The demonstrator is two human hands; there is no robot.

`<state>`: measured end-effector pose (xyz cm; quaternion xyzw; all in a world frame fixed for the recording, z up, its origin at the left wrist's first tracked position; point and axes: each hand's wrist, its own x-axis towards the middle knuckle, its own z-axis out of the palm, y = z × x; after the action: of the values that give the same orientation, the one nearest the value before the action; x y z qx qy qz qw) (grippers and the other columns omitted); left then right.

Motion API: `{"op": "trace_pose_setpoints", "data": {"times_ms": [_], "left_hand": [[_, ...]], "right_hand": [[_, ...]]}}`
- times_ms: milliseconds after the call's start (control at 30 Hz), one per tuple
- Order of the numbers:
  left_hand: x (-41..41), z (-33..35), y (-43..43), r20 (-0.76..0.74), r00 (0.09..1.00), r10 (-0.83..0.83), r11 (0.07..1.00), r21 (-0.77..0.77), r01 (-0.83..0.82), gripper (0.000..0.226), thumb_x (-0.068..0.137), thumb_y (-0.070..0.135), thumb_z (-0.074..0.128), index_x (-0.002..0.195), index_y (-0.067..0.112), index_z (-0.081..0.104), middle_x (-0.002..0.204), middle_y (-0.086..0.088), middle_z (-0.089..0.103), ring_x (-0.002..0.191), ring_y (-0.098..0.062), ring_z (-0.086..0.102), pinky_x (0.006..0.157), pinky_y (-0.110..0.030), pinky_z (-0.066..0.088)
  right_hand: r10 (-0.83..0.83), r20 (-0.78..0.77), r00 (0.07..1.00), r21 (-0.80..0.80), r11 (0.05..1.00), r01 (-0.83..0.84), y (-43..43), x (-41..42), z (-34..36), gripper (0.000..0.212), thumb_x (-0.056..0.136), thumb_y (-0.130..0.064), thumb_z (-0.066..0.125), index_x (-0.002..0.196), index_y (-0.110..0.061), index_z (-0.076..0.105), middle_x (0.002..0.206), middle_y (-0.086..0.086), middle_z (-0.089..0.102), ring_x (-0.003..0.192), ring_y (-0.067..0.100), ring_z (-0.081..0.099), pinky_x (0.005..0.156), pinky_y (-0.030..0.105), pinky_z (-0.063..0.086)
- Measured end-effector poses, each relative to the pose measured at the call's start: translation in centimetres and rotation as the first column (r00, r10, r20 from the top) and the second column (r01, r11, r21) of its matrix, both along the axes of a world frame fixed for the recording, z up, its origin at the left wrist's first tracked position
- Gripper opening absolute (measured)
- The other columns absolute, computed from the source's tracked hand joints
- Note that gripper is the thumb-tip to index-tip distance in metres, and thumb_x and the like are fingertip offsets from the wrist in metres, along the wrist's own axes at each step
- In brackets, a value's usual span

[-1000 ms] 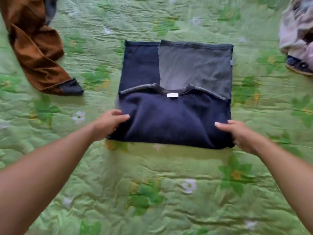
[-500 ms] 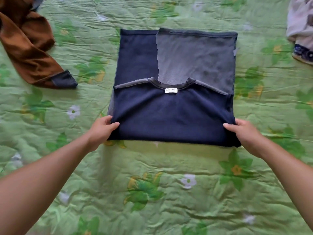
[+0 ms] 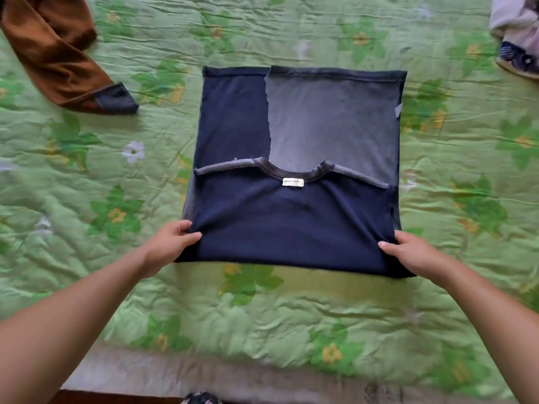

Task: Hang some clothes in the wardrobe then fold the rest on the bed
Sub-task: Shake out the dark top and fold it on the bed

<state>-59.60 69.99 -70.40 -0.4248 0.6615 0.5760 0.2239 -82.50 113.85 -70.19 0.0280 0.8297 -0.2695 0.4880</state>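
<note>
A navy blue shirt [image 3: 291,223] lies folded in a near-square on the green flowered bedspread [image 3: 262,316]. Its collar with a white label faces up, and a greyer inside-out panel shows at the back right. My left hand [image 3: 169,246] pinches the shirt's near left corner, thumb on top and fingers under the cloth. My right hand [image 3: 414,255] grips the near right corner the same way. The near edge sits slightly raised off the bed.
A brown garment [image 3: 58,59] with a dark cuff lies at the back left. A pale pinkish pile of clothes [image 3: 516,27] with a dark patterned piece sits at the back right. The bed's near edge [image 3: 204,377] runs along the bottom.
Both hands slid from resting on the shirt's sides down to its near corners and took hold of them. The view shifted, so the shirt sits lower in frame.
</note>
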Motion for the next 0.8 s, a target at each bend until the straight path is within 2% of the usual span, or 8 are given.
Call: {"op": "trace_pose_setpoints", "data": {"times_ms": [67,133,233,333,400,500,667,800], "left_hand": [[2.7,0.1,1.0,0.039,0.999,-0.015,1.000,0.027,0.014,0.010,0.100,0.008,0.060,0.106,0.011,0.066,0.104,0.002,0.078,0.091,-0.004,0.071,0.076,-0.020,0.056],[5.2,0.0,2.1,0.089,0.995,-0.053,0.998,0.043,0.049,0.017,0.100,0.009,0.060,0.114,0.000,0.063,0.113,-0.015,0.074,0.103,-0.022,0.068,0.095,-0.042,0.052],[7.4,0.1,3.1,0.136,0.989,-0.064,0.996,0.078,0.054,0.018,0.099,0.011,0.062,0.106,-0.005,0.057,0.100,-0.022,0.070,0.082,-0.022,0.061,0.070,-0.035,0.047],[5.5,0.5,2.9,0.093,0.995,0.020,0.995,0.098,-0.029,0.016,0.097,0.020,0.065,0.092,0.012,0.053,0.070,-0.006,0.041,0.055,-0.012,0.037,0.050,-0.029,0.020],[2.9,0.7,2.5,0.027,0.983,0.182,0.977,0.107,-0.184,0.011,0.096,0.024,0.067,0.093,0.020,0.057,0.075,0.000,0.053,0.059,-0.008,0.047,0.053,-0.024,0.034],[-1.3,0.8,2.2,-0.047,0.912,0.407,0.908,0.135,-0.398,0.017,0.096,0.022,0.068,0.110,0.027,0.059,0.099,0.000,0.067,0.079,-0.015,0.061,0.071,-0.032,0.046],[-3.9,0.8,1.9,-0.131,0.963,0.237,0.966,-0.073,-0.248,0.006,0.098,0.015,0.065,0.101,0.020,0.067,0.085,-0.003,0.057,0.068,-0.017,0.044,0.052,-0.026,0.030],[-3.5,1.2,1.5,-0.153,0.985,0.083,0.989,-0.107,-0.100,0.007,0.097,0.012,0.066,0.103,0.015,0.068,0.079,-0.001,0.058,0.069,-0.014,0.046,0.053,-0.027,0.033]], "right_hand": [[0.008,0.058,0.998,0.037,0.999,-0.010,1.2,2.4,0.5,0.025,0.102,-0.013,0.058,0.126,-0.010,0.065,0.127,0.006,0.068,0.118,0.026,0.063,0.111,0.044,0.043],[-0.003,0.122,0.992,0.087,0.996,-0.008,2.2,5.0,0.9,0.023,0.103,-0.013,0.057,0.123,-0.009,0.065,0.117,0.003,0.072,0.106,0.018,0.067,0.099,0.034,0.050],[-0.129,0.225,0.966,0.101,0.989,0.108,2.6,7.6,1.8,0.009,0.102,-0.016,0.060,0.109,-0.014,0.064,0.080,-0.008,0.072,0.066,0.006,0.064,0.054,0.021,0.046],[-0.294,0.166,0.941,0.073,0.956,0.285,2.1,6.2,2.2,0.018,0.093,-0.028,0.070,0.103,-0.024,0.055,0.089,0.001,0.055,0.074,0.016,0.052,0.058,0.028,0.037],[-0.436,0.134,0.890,-0.035,0.895,0.444,1.2,4.1,2.4,0.022,0.089,-0.027,0.074,0.098,-0.025,0.054,0.077,-0.002,0.048,0.063,0.013,0.043,0.057,0.028,0.035],[-0.619,0.159,0.769,-0.151,0.755,0.639,-0.8,2.0,2.5,0.030,0.089,-0.018,0.074,0.110,-0.025,0.055,0.077,-0.008,0.064,0.068,0.011,0.053,0.062,0.029,0.040],[-0.763,0.199,0.615,-0.246,0.569,0.785,-3.5,1.5,1.5,0.054,0.083,-0.006,0.078,0.130,-0.016,0.053,0.109,0.014,0.066,0.086,0.027,0.061,0.088,0.047,0.051],[-0.694,0.264,0.670,-0.273,0.612,0.742,-3.5,1.5,1.6,0.023,0.085,-0.002,0.070,0.104,-0.014,0.069,0.093,0.010,0.075,0.074,0.021,0.073,0.063,0.031,0.058]]}}
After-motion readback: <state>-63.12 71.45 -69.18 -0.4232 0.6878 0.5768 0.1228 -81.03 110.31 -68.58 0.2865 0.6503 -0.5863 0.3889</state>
